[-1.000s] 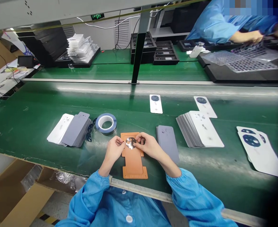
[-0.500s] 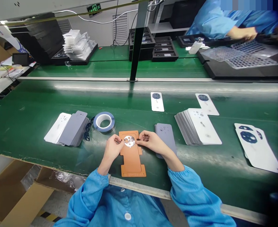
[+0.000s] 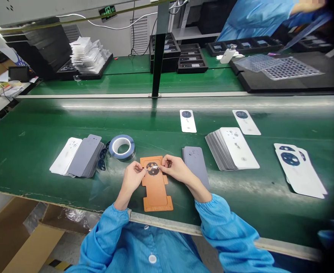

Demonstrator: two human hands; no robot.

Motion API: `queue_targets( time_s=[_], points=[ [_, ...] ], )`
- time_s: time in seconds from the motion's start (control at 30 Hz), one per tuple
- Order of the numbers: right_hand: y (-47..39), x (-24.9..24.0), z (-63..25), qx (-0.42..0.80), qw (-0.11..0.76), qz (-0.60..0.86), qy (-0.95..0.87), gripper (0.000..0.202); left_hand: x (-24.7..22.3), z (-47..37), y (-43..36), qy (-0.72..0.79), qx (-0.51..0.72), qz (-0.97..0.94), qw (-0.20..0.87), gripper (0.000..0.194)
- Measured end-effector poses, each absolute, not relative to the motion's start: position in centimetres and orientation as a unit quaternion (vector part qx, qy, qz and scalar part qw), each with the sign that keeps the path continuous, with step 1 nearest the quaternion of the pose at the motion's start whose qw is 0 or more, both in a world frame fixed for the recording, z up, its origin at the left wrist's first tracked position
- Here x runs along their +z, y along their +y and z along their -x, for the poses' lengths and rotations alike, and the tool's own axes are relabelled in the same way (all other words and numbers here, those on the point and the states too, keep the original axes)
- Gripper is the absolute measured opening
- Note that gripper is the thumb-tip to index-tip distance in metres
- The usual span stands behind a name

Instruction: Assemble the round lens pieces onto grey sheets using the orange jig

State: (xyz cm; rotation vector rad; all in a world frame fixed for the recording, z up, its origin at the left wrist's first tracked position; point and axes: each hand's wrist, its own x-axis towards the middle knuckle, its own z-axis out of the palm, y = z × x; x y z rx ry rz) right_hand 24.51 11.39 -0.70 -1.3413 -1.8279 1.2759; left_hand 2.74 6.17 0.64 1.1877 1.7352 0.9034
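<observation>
An orange jig plate (image 3: 156, 191) lies on the green bench in front of me. Over its upper part is a dark round film sticker with several holes (image 3: 152, 169), partly shiny. Pinched fingers of my left hand (image 3: 133, 177) hold its left edge. On the opposite side, my right hand (image 3: 176, 168) pinches the sticker's right edge between thumb and finger. Whether the sticker touches the jig all over, I cannot tell. A grey stack of phone-shaped sheets (image 3: 196, 161) lies just beyond my right wrist. Left of the jig stands a roll of blue film tape (image 3: 122, 147).
Phone-shaped sheets lie in stacks at the left (image 3: 84, 157) and right (image 3: 235, 148). Sheets with dark round stickers (image 3: 299, 172) rest farther right, and two single ones (image 3: 188, 121) farther back. Behind the metal post (image 3: 157, 64), a co-worker in blue handles clear plastic sheeting by black trays (image 3: 192, 60).
The sticker has turned from bright and reflective to mostly dark as both hands shifted slightly with it. The view moved a little. Across the bench, the co-worker's arm rose, lifting a plastic sheet.
</observation>
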Motion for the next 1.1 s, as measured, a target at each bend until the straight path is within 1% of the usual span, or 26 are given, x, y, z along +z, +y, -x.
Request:
queue_targets(
  time_s=[0.13,0.2,0.27,0.3,0.37,0.43,0.47,0.53,0.6,0.67,0.77,0.83,0.9,0.97,1.1],
  points=[
    [11.5,-0.3,-25.7,0.488,0.254,0.478,-0.685,0.016,0.6,-2.7,6.2,0.681,0.364,-0.475,0.422,0.017],
    [11.8,0.2,-27.2,0.436,0.257,0.498,-0.704,0.014,0.5,-2.6,6.2,0.679,0.367,-0.475,0.423,0.014],
    [12.4,1.0,-29.4,0.348,0.267,0.521,-0.732,0.017,0.3,-2.5,6.1,0.678,0.369,-0.476,0.422,0.011],
    [12.9,1.3,-30.7,0.303,0.264,0.528,-0.748,0.023,0.2,-2.5,6.1,0.678,0.37,-0.476,0.42,0.01],
    [14.0,1.9,-33.2,0.228,0.224,0.543,-0.776,0.044,0.0,-2.4,6.1,0.679,0.37,-0.48,0.415,0.01],
    [15.1,2.2,-35.2,0.193,0.142,0.57,-0.786,0.072,-0.2,-2.3,5.9,0.678,0.37,-0.488,0.407,0.009],
    [15.6,2.2,-36.0,0.19,0.099,0.583,-0.783,0.082,-0.3,-2.3,5.8,0.677,0.371,-0.493,0.402,0.008],
    [16.3,2.1,-36.9,0.201,0.031,0.596,-0.777,0.088,-0.3,-2.4,5.2,0.672,0.375,-0.505,0.391,0.007],
    [16.6,2.1,-37.1,0.216,0.007,0.591,-0.777,0.084,-0.2,-2.4,4.3,0.664,0.382,-0.516,0.383,0.007],
    [16.5,2.1,-37.0,0.221,0.017,0.587,-0.778,0.079,-0.1,-2.4,3.1,0.658,0.391,-0.524,0.374,0.01],
    [15.8,2.6,-36.7,0.212,0.055,0.59,-0.777,0.071,-0.1,-2.0,1.2,0.638,0.402,-0.571,0.325,0.019],
    [15.2,3.3,-36.6,0.197,0.095,0.597,-0.772,0.059,-0.3,-1.5,0.0,0.612,0.388,-0.626,0.289,0.025],
    [14.5,4.5,-36.6,0.194,0.152,0.606,-0.756,0.043,-0.7,-1.0,-0.9,0.585,0.363,-0.671,0.277,0.031],
    [13.6,6.2,-36.3,0.229,0.219,0.606,-0.73,0.035,-1.1,-0.6,-1.5,0.565,0.339,-0.699,0.278,0.037],
    [11.0,9.3,-33.2,0.345,0.336,0.565,-0.67,0.036,-1.4,-0.3,-2.0,0.562,0.311,-0.712,0.285,0.045]
  ],
)
